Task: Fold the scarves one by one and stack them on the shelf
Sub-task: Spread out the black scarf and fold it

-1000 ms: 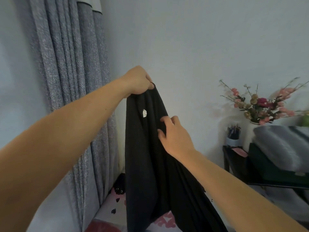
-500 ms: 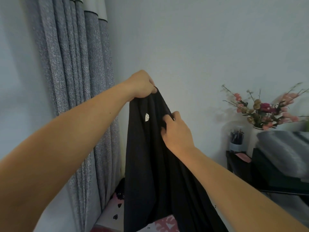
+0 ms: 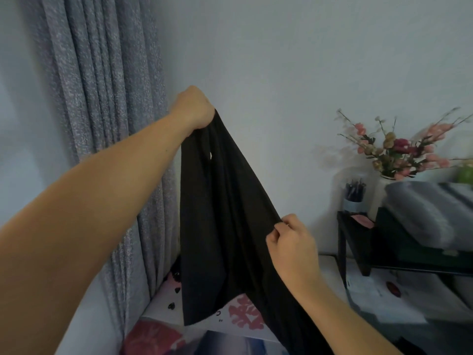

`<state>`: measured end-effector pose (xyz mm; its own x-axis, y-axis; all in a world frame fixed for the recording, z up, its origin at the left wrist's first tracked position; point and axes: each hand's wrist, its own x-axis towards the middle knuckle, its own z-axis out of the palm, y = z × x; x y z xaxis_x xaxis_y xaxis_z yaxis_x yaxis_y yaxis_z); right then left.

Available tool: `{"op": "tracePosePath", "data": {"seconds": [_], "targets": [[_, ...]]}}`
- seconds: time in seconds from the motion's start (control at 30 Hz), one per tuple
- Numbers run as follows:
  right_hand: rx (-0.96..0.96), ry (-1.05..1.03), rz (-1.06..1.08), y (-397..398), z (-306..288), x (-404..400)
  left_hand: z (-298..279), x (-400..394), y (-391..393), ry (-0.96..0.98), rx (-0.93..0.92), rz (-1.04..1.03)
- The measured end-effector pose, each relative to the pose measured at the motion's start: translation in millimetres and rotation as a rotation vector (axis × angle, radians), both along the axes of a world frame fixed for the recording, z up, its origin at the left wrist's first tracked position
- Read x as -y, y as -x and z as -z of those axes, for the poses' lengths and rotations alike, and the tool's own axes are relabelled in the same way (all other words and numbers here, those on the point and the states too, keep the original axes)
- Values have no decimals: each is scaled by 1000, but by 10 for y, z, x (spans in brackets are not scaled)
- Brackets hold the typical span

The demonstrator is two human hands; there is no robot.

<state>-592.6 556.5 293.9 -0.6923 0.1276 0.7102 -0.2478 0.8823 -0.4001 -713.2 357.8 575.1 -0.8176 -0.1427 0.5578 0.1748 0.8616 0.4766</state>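
Note:
A black scarf [image 3: 217,226] hangs in the air in front of the wall. My left hand [image 3: 194,108] grips its top corner, arm stretched up and forward. My right hand [image 3: 289,239] pinches the scarf's right edge lower down, pulling the cloth out to the right so it spreads into a slanted sheet. The scarf's lower end drops toward a patterned surface and is cut off at the frame's bottom. On the right, a dark shelf [image 3: 358,234] carries folded scarves [image 3: 422,211], grey on top of dark green.
A grey curtain [image 3: 102,111] hangs at the left. Behind the shelf stand a vase of pink flowers [image 3: 396,152] and a cup of pens [image 3: 354,196]. A floral-patterned cloth [image 3: 243,313] lies below the scarf. Papers [image 3: 371,290] lie under the shelf.
My right hand slid down and to the right along the scarf's edge, spreading the cloth. My left hand kept its grip on the top corner.

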Motion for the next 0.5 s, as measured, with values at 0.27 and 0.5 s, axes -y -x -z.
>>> {"op": "tracePosePath", "data": {"seconds": [0.27,0.5], "targets": [[26,209,-114,44,-128,47,-109,-117,98,-70,-37,46],[304,239,-397,-252,14,292,-131,-77,170,-94,-51,64]]}}
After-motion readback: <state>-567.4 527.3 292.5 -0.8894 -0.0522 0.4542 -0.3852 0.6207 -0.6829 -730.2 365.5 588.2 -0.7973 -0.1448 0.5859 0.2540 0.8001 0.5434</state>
